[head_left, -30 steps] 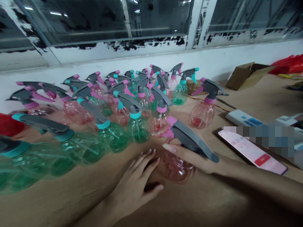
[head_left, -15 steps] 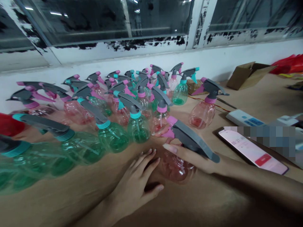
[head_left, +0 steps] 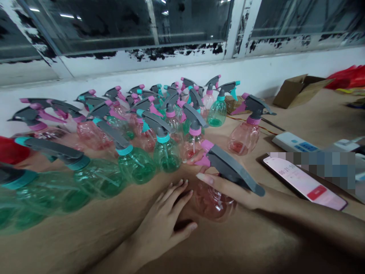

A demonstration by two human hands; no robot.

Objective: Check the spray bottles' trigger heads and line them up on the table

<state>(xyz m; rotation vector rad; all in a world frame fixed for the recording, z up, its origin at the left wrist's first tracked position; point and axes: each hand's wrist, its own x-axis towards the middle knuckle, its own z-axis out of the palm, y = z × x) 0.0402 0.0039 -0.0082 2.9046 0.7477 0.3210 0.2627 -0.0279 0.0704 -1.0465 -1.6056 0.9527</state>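
A pink spray bottle (head_left: 215,203) with a grey and pink trigger head stands on the brown table (head_left: 99,243) close in front of me. My right hand (head_left: 228,186) is wrapped round its neck, fingers at the pink trigger and thumb along the near side. Just left of that bottle, my left hand (head_left: 168,217) lies flat on the table, fingers spread, holding nothing. Beyond the left hand stand a green spray bottle (head_left: 168,158) and a larger green spray bottle (head_left: 138,167). Another pink spray bottle (head_left: 243,137) stands behind the held one, to the right.
Several more pink and green spray bottles crowd the left and back, up to the white wall (head_left: 256,76). At right lie a phone (head_left: 305,182) with a lit screen and a white power strip (head_left: 293,142). An open cardboard box (head_left: 293,91) and red bags (head_left: 348,82) sit behind.
Both hands and the held spray bottle stay where they were. Only the digits on the phone screen differ.
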